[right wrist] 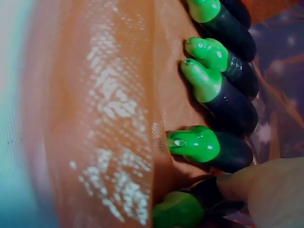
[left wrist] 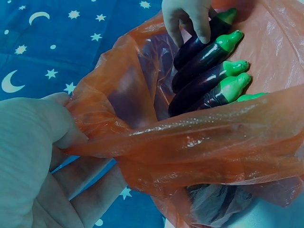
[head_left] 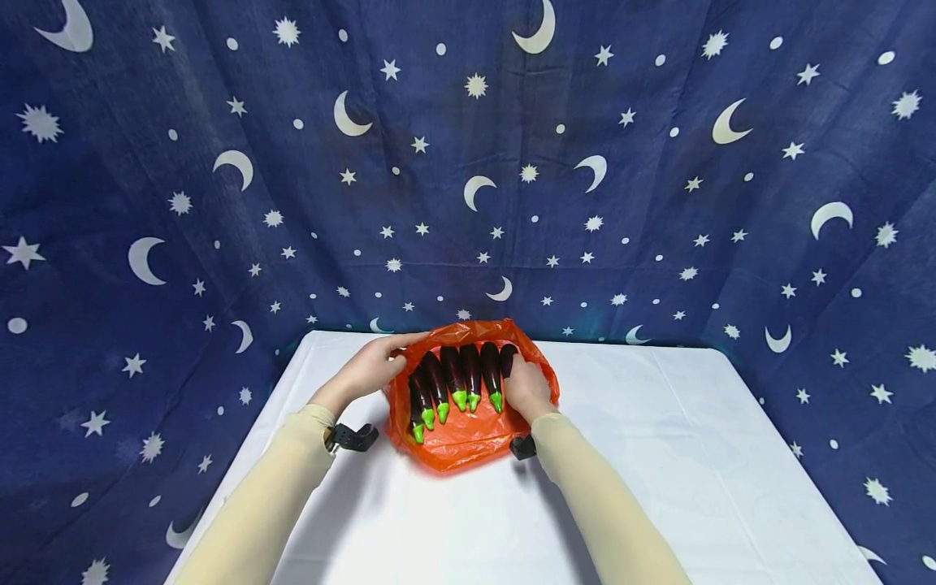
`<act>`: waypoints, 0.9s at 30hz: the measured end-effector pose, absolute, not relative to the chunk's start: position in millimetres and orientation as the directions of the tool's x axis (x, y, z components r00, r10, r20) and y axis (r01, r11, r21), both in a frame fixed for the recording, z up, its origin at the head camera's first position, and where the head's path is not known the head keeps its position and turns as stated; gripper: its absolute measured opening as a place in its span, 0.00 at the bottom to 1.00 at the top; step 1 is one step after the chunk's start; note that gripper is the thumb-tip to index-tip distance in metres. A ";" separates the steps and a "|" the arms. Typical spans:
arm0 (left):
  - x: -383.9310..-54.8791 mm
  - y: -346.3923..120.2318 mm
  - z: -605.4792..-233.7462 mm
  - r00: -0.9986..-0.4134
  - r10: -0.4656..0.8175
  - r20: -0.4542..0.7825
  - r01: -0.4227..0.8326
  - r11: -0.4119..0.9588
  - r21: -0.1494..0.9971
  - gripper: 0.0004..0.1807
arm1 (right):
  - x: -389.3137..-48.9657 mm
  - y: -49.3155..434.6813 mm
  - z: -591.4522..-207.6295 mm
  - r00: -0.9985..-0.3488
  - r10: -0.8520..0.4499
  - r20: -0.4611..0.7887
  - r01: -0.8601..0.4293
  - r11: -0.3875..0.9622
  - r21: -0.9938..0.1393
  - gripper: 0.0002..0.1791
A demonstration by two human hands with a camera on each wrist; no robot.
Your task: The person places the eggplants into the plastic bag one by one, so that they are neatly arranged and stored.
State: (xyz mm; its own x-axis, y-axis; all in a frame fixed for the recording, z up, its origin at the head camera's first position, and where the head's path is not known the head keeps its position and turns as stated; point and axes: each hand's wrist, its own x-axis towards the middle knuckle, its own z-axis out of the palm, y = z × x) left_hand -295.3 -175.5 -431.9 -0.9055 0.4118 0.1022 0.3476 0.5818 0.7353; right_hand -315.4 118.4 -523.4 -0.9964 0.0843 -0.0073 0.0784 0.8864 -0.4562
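Observation:
A thin orange-red plastic bag [head_left: 457,457] lies with its mouth spread wide at the middle of the table. Inside it, several dark purple eggplants [head_left: 453,374] with bright green stem ends lie in a row, stems towards me. My left hand [head_left: 366,368] pinches the bag's left rim between thumb and fingers, as the left wrist view shows. My right hand [head_left: 526,386] is inside the bag at its right side, its fingers round the rightmost eggplant [right wrist: 178,211]. That eggplant lies beside its neighbour [right wrist: 228,151]; part of it is hidden by the hand.
A white cloth covers the table [head_left: 695,455]. Behind and around it hangs a dark blue curtain [head_left: 468,162] printed with moons and stars. Each wrist wears a black strap with a camera, the left one [head_left: 354,439] close to the bag's left side.

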 end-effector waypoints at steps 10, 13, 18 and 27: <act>-294.8 -175.8 -433.0 -0.909 0.403 0.104 0.342 0.581 0.739 0.31 | -319.3 117.6 -531.7 -0.999 0.042 0.006 0.036 0.915 -0.402 0.24; -294.9 -175.7 -433.0 -0.910 0.403 0.100 0.340 0.586 0.736 0.31 | -318.2 117.1 -531.7 -0.999 0.044 0.004 0.038 0.915 -0.401 0.26; -293.8 -174.6 -431.4 -0.909 0.407 0.093 0.340 0.594 0.729 0.31 | -315.5 115.0 -529.0 -0.998 0.057 -0.017 0.059 0.912 -0.405 0.27; -291.1 -174.4 -430.4 -0.910 0.407 0.075 0.325 0.591 0.738 0.32 | -313.1 114.2 -527.1 -0.998 0.062 0.013 0.052 0.918 -0.394 0.26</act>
